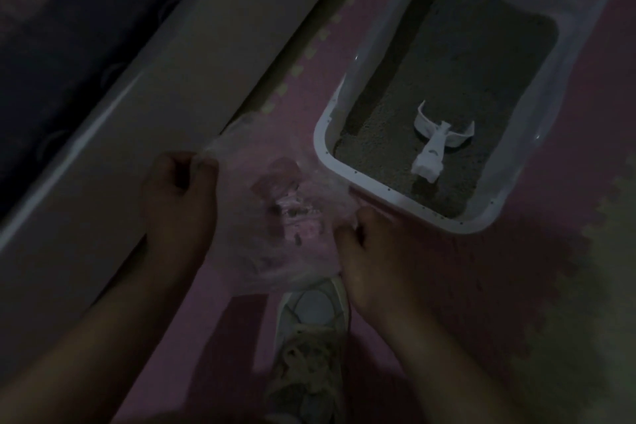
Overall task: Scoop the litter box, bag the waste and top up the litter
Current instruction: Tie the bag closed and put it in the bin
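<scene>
Clear bag (275,217) is gripped at opposite edges by left hand (179,196) and right hand (371,258); scoop (437,144) lies in litter box (323,148).

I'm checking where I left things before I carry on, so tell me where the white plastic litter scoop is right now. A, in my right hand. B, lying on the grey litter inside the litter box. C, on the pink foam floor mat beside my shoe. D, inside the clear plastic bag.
B: the white plastic litter scoop lies on the grey litter inside the white-rimmed litter box, while both hands hold the clear plastic bag.
</scene>
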The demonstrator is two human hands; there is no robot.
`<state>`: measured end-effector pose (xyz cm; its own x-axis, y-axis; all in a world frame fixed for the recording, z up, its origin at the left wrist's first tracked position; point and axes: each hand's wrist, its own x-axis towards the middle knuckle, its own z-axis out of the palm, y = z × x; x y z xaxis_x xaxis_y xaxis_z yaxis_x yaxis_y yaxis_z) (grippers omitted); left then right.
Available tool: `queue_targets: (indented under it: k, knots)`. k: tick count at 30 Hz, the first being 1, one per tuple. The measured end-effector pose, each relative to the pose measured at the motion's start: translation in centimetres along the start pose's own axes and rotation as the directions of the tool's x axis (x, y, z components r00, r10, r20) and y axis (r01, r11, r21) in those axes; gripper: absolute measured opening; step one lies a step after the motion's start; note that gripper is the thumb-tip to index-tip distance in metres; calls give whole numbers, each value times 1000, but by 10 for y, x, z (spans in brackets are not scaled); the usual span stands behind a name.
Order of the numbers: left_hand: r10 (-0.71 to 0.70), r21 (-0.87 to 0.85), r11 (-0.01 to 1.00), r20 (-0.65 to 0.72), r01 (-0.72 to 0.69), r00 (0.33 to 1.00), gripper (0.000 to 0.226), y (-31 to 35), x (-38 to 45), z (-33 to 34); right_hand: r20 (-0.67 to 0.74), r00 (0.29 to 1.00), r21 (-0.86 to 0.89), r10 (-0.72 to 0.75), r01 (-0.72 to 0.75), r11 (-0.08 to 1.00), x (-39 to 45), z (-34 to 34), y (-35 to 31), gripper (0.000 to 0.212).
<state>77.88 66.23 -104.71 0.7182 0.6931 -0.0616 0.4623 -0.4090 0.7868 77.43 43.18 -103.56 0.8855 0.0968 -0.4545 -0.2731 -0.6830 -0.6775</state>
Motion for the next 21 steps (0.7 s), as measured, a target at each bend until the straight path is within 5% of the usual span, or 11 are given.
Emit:
queue_targets:
  k: [7,16,21]
  knots:
    - [-24,-116,993,92,35,995,24,63,15,-9,-31,992,218,-125,128,968,1,-58,-68,33]
    - [76,8,997,207,-79,975,19,238,12,-108,-169,982,16,-87,91,996,-44,-174,-170,23]
    - [11,7,1000,278,-14,961,22,330,-1,-181,-160,985,-5,-66,66,998,-103,-250,-244,16]
